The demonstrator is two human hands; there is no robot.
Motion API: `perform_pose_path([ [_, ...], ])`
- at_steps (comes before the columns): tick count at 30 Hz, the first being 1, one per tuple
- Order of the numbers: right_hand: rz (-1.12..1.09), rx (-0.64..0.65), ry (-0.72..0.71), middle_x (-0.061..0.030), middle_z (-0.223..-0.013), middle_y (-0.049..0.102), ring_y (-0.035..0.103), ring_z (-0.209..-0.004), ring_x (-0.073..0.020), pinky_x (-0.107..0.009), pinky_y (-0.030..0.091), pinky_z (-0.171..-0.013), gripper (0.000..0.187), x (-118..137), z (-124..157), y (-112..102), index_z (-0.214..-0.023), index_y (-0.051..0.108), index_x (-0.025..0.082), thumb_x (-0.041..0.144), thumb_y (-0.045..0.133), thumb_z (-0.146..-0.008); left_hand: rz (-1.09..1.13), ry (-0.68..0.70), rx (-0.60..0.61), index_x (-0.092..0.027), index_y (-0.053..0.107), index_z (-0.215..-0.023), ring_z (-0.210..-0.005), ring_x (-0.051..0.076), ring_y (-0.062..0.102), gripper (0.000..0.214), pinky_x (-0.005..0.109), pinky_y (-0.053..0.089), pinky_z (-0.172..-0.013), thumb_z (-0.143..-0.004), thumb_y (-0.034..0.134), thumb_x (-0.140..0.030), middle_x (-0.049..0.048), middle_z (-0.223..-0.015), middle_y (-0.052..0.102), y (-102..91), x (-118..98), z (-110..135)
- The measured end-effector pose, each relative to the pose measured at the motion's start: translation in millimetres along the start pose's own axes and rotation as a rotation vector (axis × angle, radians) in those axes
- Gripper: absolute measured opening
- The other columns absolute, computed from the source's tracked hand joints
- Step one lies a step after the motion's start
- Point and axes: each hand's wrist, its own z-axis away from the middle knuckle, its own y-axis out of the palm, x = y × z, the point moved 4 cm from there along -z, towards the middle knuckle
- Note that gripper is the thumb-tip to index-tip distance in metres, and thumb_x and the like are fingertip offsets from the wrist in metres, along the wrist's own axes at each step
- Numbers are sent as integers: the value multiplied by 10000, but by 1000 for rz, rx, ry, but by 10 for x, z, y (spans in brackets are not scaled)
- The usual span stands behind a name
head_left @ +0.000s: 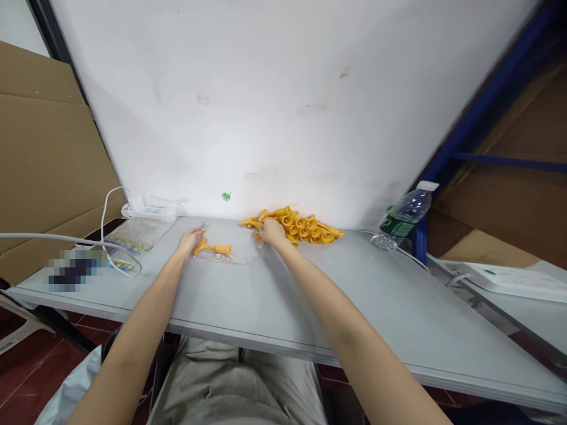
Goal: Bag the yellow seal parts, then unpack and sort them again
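Observation:
A clear plastic bag (241, 255) lies flat on the table, with an orange-yellow trumpet-shaped plastic piece (217, 249) in or under its film; I cannot tell which. My left hand (189, 241) grips the bag's left end, where a small coloured label (204, 225) shows by the fingertips. Against the wall sits a pile of yellow trumpet-shaped plastic pieces (310, 227), many with their round cups facing me. At the pile's left side my right hand (271, 231) has its fingers curled around one of these pieces, partly hidden by the hand.
On the left lie clear bags with coloured labels (137, 236), a white cable (104, 218) and a blurred dark object (73, 273). A water bottle (405, 215) leans at the right, near a blue frame (456, 141) and a white power strip (518, 280). Cardboard (48, 153) stands at left.

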Motion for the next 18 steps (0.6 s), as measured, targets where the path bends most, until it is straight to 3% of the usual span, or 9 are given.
perform_pose_path([
  [5, -242, -17, 79, -132, -1090, 699, 646, -1003, -237, -266, 450, -772, 224, -101, -57, -48, -1043, 654, 140, 214, 586, -843, 92, -78, -13, -151, 629, -830, -978, 238, 703, 226, 348, 517, -938, -678, 536, -10, 129, -922, 743, -51, -22, 21],
  [10, -367, -69, 133, -117, -1082, 694, 633, -983, -229, -268, 449, -771, 281, -159, -67, -44, -1045, 642, 135, 206, 615, -775, 114, -93, -54, -156, 616, -823, -1012, 219, 694, 232, 339, 482, -994, -696, 496, -2, 103, -849, 740, -63, -22, 14],
  [18, -582, -70, 134, -11, -707, 617, 583, -687, -155, -239, 439, -641, 144, -143, -94, 23, -853, 606, 157, 249, 592, -743, 54, -70, -77, -172, 614, -807, -1051, 211, 680, 219, 334, 481, -994, -704, 471, -41, 95, -875, 745, -106, 30, -65],
])
